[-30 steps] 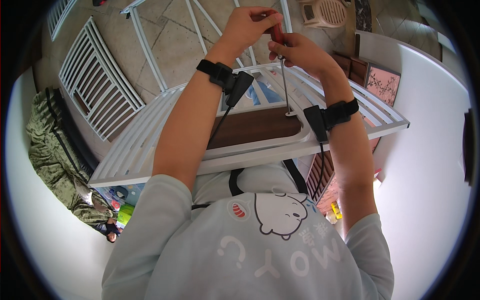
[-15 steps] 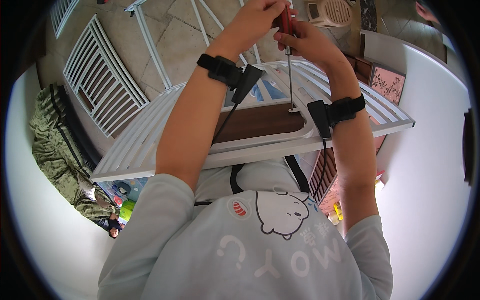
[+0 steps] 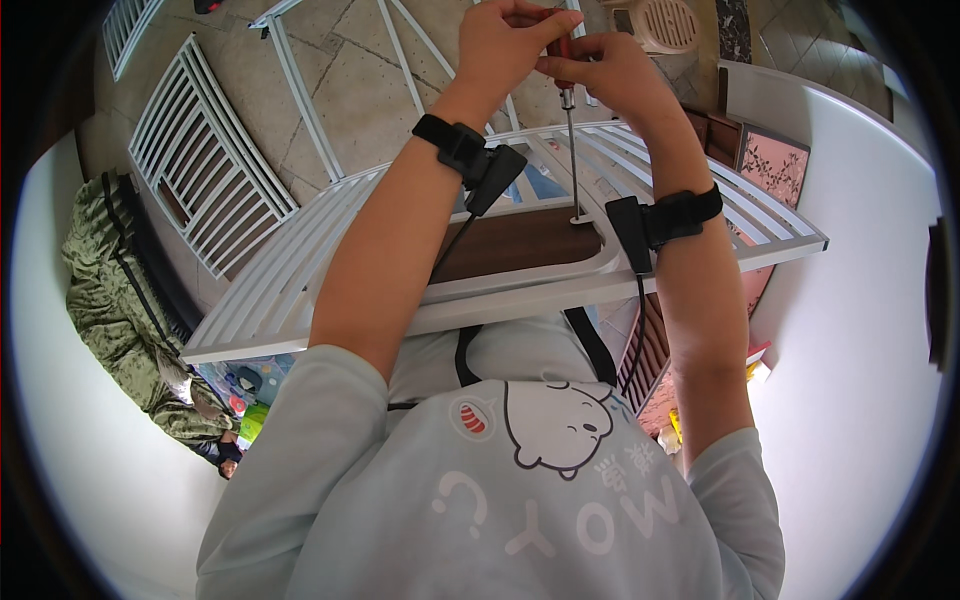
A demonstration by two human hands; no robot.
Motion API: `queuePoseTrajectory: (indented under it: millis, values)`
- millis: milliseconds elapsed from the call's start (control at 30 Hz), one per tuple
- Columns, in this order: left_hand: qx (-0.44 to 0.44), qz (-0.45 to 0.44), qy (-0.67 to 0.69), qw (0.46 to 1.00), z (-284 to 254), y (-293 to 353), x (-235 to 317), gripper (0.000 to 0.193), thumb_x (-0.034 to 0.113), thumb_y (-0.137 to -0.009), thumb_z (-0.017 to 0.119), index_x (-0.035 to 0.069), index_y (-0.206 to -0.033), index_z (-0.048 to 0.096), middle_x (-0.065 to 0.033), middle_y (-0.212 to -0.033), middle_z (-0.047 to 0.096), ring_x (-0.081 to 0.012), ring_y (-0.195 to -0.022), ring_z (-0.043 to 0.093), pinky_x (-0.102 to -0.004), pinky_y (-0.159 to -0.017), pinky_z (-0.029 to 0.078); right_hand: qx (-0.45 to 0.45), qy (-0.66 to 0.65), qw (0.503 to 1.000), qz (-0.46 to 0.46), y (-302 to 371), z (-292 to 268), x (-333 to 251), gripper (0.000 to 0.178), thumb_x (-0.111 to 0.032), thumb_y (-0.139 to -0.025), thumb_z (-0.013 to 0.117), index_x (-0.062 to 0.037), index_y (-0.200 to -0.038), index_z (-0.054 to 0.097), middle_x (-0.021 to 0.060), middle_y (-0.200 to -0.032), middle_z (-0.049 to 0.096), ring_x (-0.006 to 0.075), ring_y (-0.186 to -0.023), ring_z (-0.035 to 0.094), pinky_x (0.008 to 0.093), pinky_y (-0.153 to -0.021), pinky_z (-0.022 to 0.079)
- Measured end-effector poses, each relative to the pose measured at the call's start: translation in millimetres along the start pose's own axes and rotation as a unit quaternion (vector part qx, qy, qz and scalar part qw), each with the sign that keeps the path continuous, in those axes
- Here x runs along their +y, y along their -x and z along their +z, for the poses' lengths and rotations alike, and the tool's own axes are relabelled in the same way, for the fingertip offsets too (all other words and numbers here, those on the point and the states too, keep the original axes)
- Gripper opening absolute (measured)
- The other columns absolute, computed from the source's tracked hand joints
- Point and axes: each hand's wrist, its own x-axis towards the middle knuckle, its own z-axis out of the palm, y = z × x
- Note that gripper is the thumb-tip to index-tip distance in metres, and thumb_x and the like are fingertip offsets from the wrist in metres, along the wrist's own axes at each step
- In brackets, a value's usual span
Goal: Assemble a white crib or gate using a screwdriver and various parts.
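Observation:
A long screwdriver (image 3: 571, 125) with a red handle stands nearly upright, its slim metal shaft running down to a small white tab (image 3: 581, 219). That tab lies at the far right corner of a dark brown board (image 3: 515, 246), set in a white slatted panel (image 3: 450, 318) across my front. My left hand (image 3: 503, 48) has its fingers bent about the top of the handle. Lower on the handle, my right hand (image 3: 612, 76) pinches it between thumb and fingers. Whether the tip sits in a screw is too small to see.
Another white slatted panel (image 3: 205, 160) lies on the tiled floor at left, with thin white frame bars (image 3: 300, 95) beyond. A beige plastic stool (image 3: 665, 25) stands at far right. A green crumpled cover (image 3: 115, 290) lies at left, and a white curved wall (image 3: 850, 300) rises at right.
Both hands and the screwdriver's handle have shifted a little to the left. My left fingers have changed their hold around the handle's top. The screwdriver's tip remains at the tab.

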Motion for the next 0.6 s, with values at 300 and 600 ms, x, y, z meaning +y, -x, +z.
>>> queuePoseTrajectory:
  millis: [300, 600]
  values:
    - [-0.109, -0.059, 0.203, 0.971, -7, 8, 24, 0.028, 0.014, -0.093, 0.066, -0.005, -0.113, 0.062, -0.0060, -0.082, 0.066, -0.0151, -0.073, 0.063, -0.0283, -0.065, 0.053, -0.097, -0.128, 0.987, -0.025, 3, -7, 2, 0.033, -0.037, -0.089, 0.069, -0.0060, -0.100, 0.070, 0.0007, -0.084, 0.071, 0.0053, -0.071, 0.052, 0.0224, -0.062, 0.039]
    - [0.006, 0.021, -0.038, 0.999, -7, -5, 11, 0.026, 0.018, -0.083, 0.078, -0.003, -0.094, 0.067, -0.0068, -0.081, 0.067, -0.0138, -0.073, 0.062, -0.0268, -0.066, 0.052, -0.076, 0.050, 0.995, -0.033, 1, -11, -16, 0.029, -0.034, -0.089, 0.069, -0.0061, -0.097, 0.070, -0.0004, -0.085, 0.072, 0.0050, -0.071, 0.054, 0.0219, -0.061, 0.038]
